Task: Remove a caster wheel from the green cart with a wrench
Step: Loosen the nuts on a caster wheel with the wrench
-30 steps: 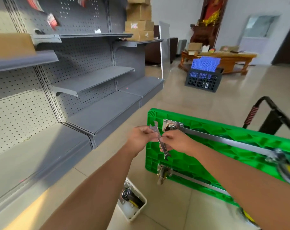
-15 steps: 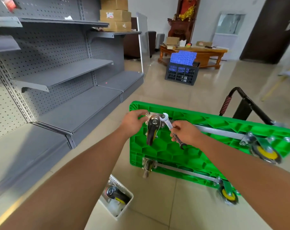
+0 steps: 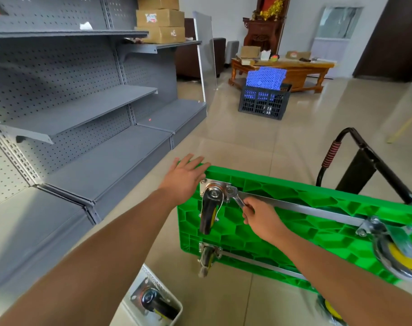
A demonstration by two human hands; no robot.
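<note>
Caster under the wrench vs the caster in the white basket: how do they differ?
The caster under the wrench is bolted by its plate to the green cart; the caster in the white basket lies loose, off any cart. The mounted one has the wrench, gripped by the right hand, at a plate bolt; nothing touches the basket one. The mounted wheel hangs edge-on; the basket one lies tilted. Both have a metal plate and dark wheel.

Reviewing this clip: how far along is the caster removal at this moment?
Early stage. Done: the green cart stands on its side, and a loose caster already lies in the white basket. In hand: the right hand holds the wrench on a bolt of the caster wheel, while the left hand spreads open at the cart's corner. Left: the mounting plate is still attached.
</note>
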